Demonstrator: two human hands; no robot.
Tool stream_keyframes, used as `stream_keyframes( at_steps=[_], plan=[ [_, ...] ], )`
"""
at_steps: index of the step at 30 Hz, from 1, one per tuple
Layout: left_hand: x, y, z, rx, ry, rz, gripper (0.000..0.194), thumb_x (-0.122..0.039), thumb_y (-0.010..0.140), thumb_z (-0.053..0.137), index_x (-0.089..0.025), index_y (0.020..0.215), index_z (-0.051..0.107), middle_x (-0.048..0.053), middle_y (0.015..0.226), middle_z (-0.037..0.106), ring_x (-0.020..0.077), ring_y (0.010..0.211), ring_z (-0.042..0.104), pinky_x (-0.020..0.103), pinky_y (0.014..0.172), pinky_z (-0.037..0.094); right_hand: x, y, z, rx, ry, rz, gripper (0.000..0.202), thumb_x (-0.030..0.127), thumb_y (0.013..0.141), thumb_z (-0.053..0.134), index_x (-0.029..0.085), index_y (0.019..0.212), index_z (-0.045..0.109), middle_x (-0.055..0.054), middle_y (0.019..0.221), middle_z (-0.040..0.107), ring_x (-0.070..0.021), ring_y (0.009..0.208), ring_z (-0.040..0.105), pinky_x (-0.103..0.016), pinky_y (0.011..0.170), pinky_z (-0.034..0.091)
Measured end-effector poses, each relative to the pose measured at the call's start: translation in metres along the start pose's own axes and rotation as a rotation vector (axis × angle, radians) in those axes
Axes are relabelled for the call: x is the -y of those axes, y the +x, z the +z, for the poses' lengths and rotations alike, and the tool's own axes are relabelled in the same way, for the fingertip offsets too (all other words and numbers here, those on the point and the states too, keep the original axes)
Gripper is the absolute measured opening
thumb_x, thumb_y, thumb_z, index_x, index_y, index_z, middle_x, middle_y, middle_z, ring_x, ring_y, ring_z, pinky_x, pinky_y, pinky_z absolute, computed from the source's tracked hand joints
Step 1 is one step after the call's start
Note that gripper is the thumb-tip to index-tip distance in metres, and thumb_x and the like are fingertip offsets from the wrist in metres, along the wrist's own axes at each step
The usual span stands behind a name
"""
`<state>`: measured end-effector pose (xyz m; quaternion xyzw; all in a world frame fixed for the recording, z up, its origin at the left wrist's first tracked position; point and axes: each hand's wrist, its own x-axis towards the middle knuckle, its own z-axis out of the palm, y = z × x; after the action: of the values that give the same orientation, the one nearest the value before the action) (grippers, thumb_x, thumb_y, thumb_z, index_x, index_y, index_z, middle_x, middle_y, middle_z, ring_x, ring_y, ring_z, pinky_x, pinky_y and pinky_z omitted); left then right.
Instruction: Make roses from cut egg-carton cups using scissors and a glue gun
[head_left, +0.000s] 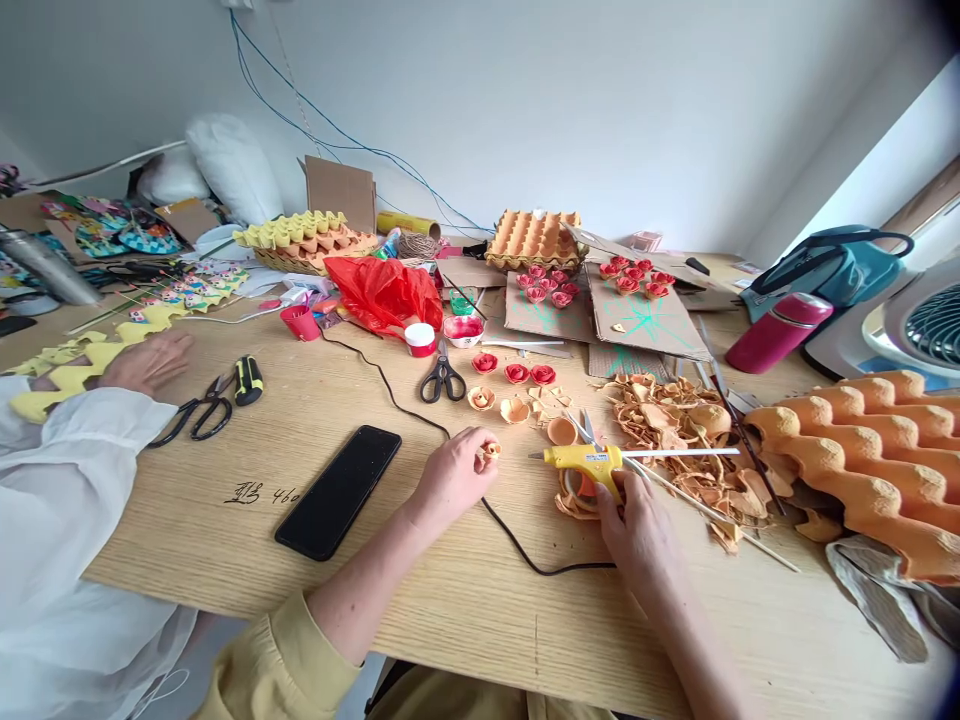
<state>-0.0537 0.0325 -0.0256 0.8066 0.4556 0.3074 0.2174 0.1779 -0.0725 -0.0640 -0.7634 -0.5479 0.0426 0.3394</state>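
My left hand (459,468) pinches a small orange flower piece (491,453) of egg-carton pulp, its curled petals facing up. Wrapped round the handle of a yellow hot glue gun (583,460) is my right hand (634,525). The gun's nozzle points left toward the flower, a short gap away, and a white glue stick (679,452) juts from its back. Beyond the hands lie cut carton cups (514,410) and red-painted flowers (516,373). A pair of scissors (588,428) is partly hidden behind the gun.
A black phone (339,492) lies left of my left arm; the gun's cord (517,545) crosses the table. Black scissors (442,378) rest ahead. Orange scraps (675,440) and egg trays (870,450) fill the right. At left, a co-worker's hand (150,363) touches yellow carton strips.
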Motion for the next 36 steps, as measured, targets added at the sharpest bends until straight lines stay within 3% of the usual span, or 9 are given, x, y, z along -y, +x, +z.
stream_keyframes(
  at_steps=[7, 14, 20, 28, 31, 34, 36],
  plan=[
    [0.006, 0.005, -0.006, -0.050, 0.018, -0.050, 0.024, 0.001, 0.075, 0.058, -0.020, 0.086, 0.062, -0.002, 0.080, 0.070, 0.0118, 0.062, 0.062, 0.023, 0.062, 0.047, 0.010, 0.005, 0.000, -0.068, 0.019, -0.037, 0.039, 0.055, 0.099, 0.037, 0.022, 0.099, 0.057, -0.014, 0.105, 0.059, -0.0291, 0.101, 0.058, -0.046, 0.090, 0.048],
    [0.005, 0.005, -0.008, -0.077, -0.005, -0.060, 0.022, -0.001, 0.076, 0.058, -0.020, 0.085, 0.062, -0.001, 0.079, 0.070, 0.0124, 0.062, 0.065, 0.023, 0.061, 0.048, 0.005, 0.005, 0.002, -0.105, -0.036, 0.015, 0.047, 0.058, 0.100, 0.027, 0.019, 0.102, 0.054, -0.014, 0.094, 0.059, -0.0313, 0.092, 0.056, -0.048, 0.084, 0.047],
    [0.001, 0.006, -0.010, -0.101, -0.060, -0.042, 0.019, -0.005, 0.078, 0.061, -0.020, 0.088, 0.063, 0.000, 0.082, 0.071, 0.0112, 0.063, 0.065, 0.019, 0.054, 0.049, 0.005, 0.004, -0.001, -0.103, -0.056, 0.001, 0.049, 0.062, 0.099, 0.030, 0.021, 0.096, 0.057, -0.013, 0.095, 0.058, -0.0305, 0.094, 0.057, -0.047, 0.087, 0.048],
    [-0.010, 0.000, -0.008, -0.126, -0.243, 0.135, 0.026, -0.003, 0.081, 0.058, -0.020, 0.100, 0.065, 0.003, 0.099, 0.066, 0.0096, 0.075, 0.064, 0.015, 0.058, 0.054, 0.004, -0.002, -0.012, -0.074, -0.135, 0.018, 0.042, 0.055, 0.098, 0.039, 0.019, 0.102, 0.061, -0.014, 0.099, 0.057, -0.0320, 0.097, 0.058, -0.046, 0.085, 0.048],
    [-0.017, -0.003, -0.009, -0.136, -0.251, 0.223, 0.026, -0.002, 0.081, 0.060, -0.019, 0.100, 0.066, 0.003, 0.096, 0.066, 0.0095, 0.072, 0.062, 0.020, 0.066, 0.055, 0.010, -0.003, -0.020, -0.135, -0.167, 0.010, 0.044, 0.057, 0.096, 0.043, 0.018, 0.108, 0.061, -0.017, 0.104, 0.058, -0.0343, 0.098, 0.058, -0.048, 0.082, 0.048],
    [-0.026, -0.007, -0.009, -0.134, -0.279, 0.305, 0.024, -0.004, 0.082, 0.061, -0.020, 0.099, 0.066, 0.002, 0.092, 0.067, 0.0120, 0.077, 0.062, 0.024, 0.074, 0.055, 0.026, -0.005, -0.030, -0.171, 0.019, -0.081, 0.035, 0.051, 0.096, 0.049, 0.022, 0.110, 0.060, -0.014, 0.106, 0.061, -0.0304, 0.094, 0.060, -0.045, 0.080, 0.050],
    [-0.031, -0.010, -0.009, -0.126, -0.322, 0.335, 0.023, -0.004, 0.083, 0.061, -0.020, 0.100, 0.067, 0.003, 0.092, 0.068, 0.0130, 0.079, 0.063, 0.025, 0.075, 0.055, 0.041, -0.007, -0.034, -0.034, 0.326, -0.091, 0.025, 0.044, 0.098, 0.051, 0.025, 0.109, 0.060, -0.010, 0.104, 0.066, -0.0240, 0.086, 0.063, -0.039, 0.076, 0.052]
  ],
)
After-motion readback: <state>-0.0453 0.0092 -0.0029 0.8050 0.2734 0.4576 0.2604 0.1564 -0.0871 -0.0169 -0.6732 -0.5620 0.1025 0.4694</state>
